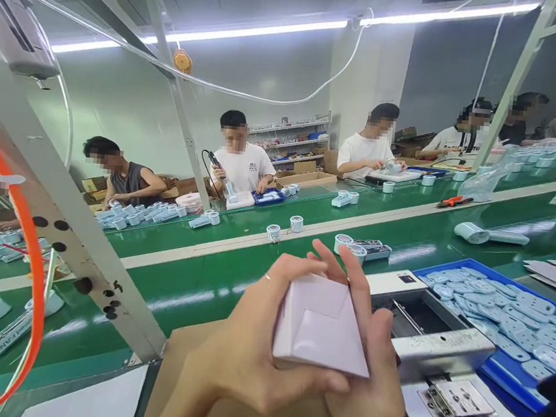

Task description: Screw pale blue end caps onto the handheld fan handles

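Both of my hands hold a small white folded cardboard box up in front of me, its end flaps overlapping toward the camera. My left hand grips the box's left side, fingers over the top and thumb along the lower edge. On the right, my right hand wraps the other side, with some fingers raised behind the box and the thumb at its right edge. Brown cardboard lies beneath my hands. A white and metal device with a dark recess stands just right of my right hand.
A blue tray of pale-blue flat parts is at the right. Green conveyor belts carry pale-blue fan-like units. A white frame post and orange hose stand left. White sheets lie lower left. Several co-workers sit opposite.
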The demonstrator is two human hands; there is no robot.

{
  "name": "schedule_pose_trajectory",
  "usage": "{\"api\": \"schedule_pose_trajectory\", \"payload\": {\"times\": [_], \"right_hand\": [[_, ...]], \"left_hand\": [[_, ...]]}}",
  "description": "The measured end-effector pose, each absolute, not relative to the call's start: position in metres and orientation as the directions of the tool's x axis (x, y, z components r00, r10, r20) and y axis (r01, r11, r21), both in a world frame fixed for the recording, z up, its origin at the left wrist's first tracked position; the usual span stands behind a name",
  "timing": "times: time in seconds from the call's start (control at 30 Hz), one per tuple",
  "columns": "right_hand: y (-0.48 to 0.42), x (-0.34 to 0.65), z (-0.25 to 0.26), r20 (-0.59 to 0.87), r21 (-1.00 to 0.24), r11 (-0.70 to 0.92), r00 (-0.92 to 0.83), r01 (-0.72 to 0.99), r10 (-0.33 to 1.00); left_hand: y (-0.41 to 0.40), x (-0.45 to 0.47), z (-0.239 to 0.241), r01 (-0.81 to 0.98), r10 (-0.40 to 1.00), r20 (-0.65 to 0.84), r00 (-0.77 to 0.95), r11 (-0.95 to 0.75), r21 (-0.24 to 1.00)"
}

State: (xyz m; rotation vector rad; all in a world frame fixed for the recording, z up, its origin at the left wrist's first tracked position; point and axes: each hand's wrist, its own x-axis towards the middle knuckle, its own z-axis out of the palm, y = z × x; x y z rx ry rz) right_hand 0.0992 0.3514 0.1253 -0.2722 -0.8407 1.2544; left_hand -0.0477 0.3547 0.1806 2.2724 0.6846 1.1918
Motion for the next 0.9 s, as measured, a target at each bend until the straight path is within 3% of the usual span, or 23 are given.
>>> {"api": "schedule_pose_trajectory", "payload": {"times": [0.17, 0.27, 0.37, 0.5, 0.57, 0.67, 0.77, 0.9], "right_hand": [[0.368, 0.11, 0.125, 0.41, -0.586, 0.563, 0.385, -0.583, 0.827], [0.361, 0.11, 0.121, 0.402, -0.662, 0.482, 0.27, -0.574, 0.875], [0.351, 0.106, 0.116, 0.417, -0.644, 0.427, 0.177, -0.635, 0.891], [0.356, 0.103, 0.103, 0.464, -0.661, 0.394, 0.065, -0.638, 0.883], [0.363, 0.104, 0.096, 0.522, -0.744, 0.404, -0.086, -0.532, 0.849], [0.372, 0.106, 0.09, 0.495, -0.869, 0.461, -0.322, -0.18, 0.807], [0.376, 0.106, 0.093, 0.516, -0.829, 0.559, -0.349, 0.026, 0.782], [0.383, 0.112, 0.103, 0.655, -0.702, 0.694, -0.239, 0.157, 0.717]], "left_hand": [[0.341, -0.055, 0.19, 0.281, 0.638, 0.696, 0.33, -0.77, 0.573], [0.347, -0.039, 0.175, 0.259, 0.573, 0.679, 0.458, -0.817, 0.515], [0.357, -0.031, 0.164, 0.219, 0.57, 0.627, 0.531, -0.807, 0.548], [0.363, -0.048, 0.175, 0.228, 0.602, 0.671, 0.433, -0.793, 0.565], [0.364, -0.064, 0.187, 0.228, 0.583, 0.761, 0.284, -0.812, 0.537], [0.367, -0.092, 0.203, 0.207, 0.53, 0.845, 0.068, -0.837, 0.507], [0.367, -0.126, 0.215, 0.204, 0.59, 0.807, -0.032, -0.786, 0.583], [0.354, -0.169, 0.226, 0.383, 0.718, 0.694, 0.063, -0.659, 0.647]]}}
